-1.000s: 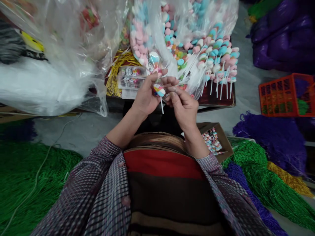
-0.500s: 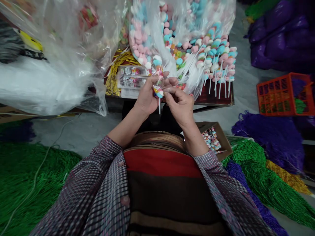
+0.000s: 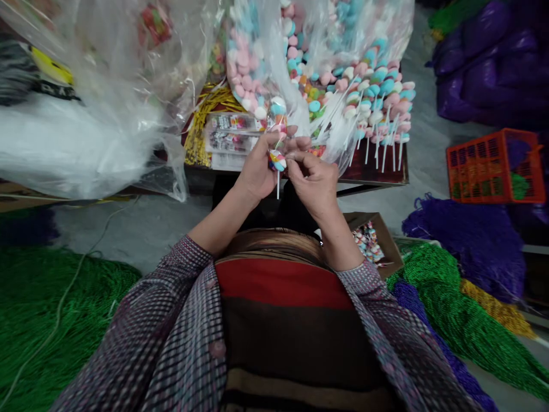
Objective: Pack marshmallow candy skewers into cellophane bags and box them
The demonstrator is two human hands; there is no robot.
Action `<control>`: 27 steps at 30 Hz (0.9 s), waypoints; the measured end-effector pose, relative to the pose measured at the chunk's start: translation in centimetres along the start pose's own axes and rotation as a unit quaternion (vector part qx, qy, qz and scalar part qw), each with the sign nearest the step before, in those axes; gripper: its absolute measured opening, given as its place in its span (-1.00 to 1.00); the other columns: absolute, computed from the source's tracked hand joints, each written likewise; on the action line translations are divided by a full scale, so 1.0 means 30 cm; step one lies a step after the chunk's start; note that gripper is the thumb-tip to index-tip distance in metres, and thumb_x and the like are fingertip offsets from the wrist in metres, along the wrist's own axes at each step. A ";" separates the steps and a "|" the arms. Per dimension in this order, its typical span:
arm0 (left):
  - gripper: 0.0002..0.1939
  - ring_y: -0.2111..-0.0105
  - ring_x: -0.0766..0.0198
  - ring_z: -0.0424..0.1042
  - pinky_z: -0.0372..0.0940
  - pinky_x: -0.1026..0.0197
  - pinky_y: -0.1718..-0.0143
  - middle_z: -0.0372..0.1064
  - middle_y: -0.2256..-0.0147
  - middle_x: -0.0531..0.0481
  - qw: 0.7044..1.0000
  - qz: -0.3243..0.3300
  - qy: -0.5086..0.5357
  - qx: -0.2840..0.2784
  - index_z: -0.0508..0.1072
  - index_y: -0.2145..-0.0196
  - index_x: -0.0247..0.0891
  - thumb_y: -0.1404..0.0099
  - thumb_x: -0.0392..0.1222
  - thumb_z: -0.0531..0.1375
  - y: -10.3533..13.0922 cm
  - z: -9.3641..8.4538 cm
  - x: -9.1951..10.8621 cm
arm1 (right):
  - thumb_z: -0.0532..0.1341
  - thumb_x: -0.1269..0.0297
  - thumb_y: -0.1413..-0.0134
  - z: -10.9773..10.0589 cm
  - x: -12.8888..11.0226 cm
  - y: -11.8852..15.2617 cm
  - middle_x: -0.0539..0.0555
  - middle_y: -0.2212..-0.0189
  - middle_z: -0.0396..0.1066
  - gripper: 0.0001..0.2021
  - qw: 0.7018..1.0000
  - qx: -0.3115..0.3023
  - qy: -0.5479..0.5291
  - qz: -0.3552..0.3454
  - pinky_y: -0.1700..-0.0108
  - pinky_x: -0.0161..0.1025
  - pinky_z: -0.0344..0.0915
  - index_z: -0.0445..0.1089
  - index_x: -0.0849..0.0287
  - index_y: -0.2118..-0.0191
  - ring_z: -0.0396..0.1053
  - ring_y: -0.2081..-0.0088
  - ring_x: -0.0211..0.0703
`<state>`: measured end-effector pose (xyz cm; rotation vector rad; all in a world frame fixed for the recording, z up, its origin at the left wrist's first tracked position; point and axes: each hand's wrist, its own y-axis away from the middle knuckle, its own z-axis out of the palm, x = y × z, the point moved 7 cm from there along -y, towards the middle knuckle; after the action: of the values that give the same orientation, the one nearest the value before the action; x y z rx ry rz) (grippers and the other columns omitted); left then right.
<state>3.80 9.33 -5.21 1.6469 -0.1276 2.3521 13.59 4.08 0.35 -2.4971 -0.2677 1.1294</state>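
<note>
My left hand (image 3: 256,173) is closed around a marshmallow stick candy (image 3: 278,162) in a clear printed wrapper. Its white stick points down toward me, and its blue and white top shows beyond my fingers. At the wrapper's lower end, my right hand (image 3: 316,182) has thumb and forefinger pinched together; what lies between those fingertips is too small to make out. Just left of my hands lie flat printed wrappers (image 3: 231,140) beside a heap of gold twist ties (image 3: 197,134). Unwrapped marshmallow sticks (image 3: 381,97) are piled along the table's right side.
Clear bags of marshmallows (image 3: 242,63) stand at the back of the table (image 3: 377,174). A large plastic bag (image 3: 72,149) covers the left. Below the table's right edge sits a cardboard box (image 3: 388,243) of wrapped candies. An orange crate (image 3: 476,171) and green strands (image 3: 433,269) lie on the floor.
Hands and candy keep nearly the same pose. The view has shifted very slightly, and my right fingers have barely moved at the wrapper.
</note>
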 end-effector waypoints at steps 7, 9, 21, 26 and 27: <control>-0.60 0.15 0.16 0.57 0.47 0.07 0.11 0.54 0.23 -0.10 0.990 -0.108 0.092 0.009 0.37 -0.01 -0.19 -0.53 0.07 -0.11 0.046 0.026 -0.003 | 0.10 0.27 -0.34 0.007 0.075 -0.018 0.10 0.25 0.59 -0.81 0.995 0.020 0.101 0.000 0.01 -0.08 0.48 0.47 0.12 0.19 0.56 0.16 -0.09; -0.70 0.29 0.25 0.55 0.47 0.11 0.18 0.51 0.23 -0.08 0.986 -0.139 0.090 -0.005 0.36 0.02 -0.19 -0.50 0.03 0.01 0.076 0.025 -0.021 | 0.09 0.27 -0.35 0.016 0.108 -0.024 0.13 0.25 0.58 -0.81 0.992 0.019 0.126 0.008 0.00 -0.07 0.47 0.46 0.13 0.19 0.56 0.14 -0.06; -0.75 0.70 0.45 0.22 0.05 0.36 0.67 0.18 0.64 0.21 0.985 -0.166 -0.010 0.035 0.35 0.12 -0.20 -0.49 0.03 0.09 0.125 0.014 -0.052 | 0.05 0.24 -0.38 0.063 0.102 -0.008 0.15 0.27 0.57 -0.75 0.986 -0.042 0.161 -0.010 0.10 -0.13 0.43 0.47 0.13 0.18 0.53 0.16 -0.05; -0.85 0.77 0.48 0.01 -0.09 0.38 0.69 -0.07 0.71 0.31 0.976 -0.191 0.013 0.102 0.33 0.09 -0.20 -0.53 -0.17 -0.01 0.145 0.010 -0.043 | 0.04 0.19 -0.40 0.083 0.067 0.013 0.15 0.34 0.55 -0.72 0.978 -0.049 0.195 -0.059 0.20 -0.14 0.39 0.45 0.13 0.24 0.52 0.24 -0.04; -0.84 0.77 0.48 0.00 -0.10 0.37 0.69 -0.08 0.71 0.31 0.974 -0.193 0.013 0.115 0.34 0.09 -0.21 -0.52 -0.19 -0.02 0.146 0.004 -0.042 | 0.03 0.19 -0.41 0.089 0.060 0.019 0.15 0.34 0.54 -0.71 0.978 -0.056 0.190 -0.067 0.18 -0.14 0.39 0.45 0.14 0.24 0.51 0.24 -0.04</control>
<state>3.16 4.90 -6.01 1.5667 0.4476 2.1466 12.77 4.86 -2.71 -2.6826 -0.3923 0.5813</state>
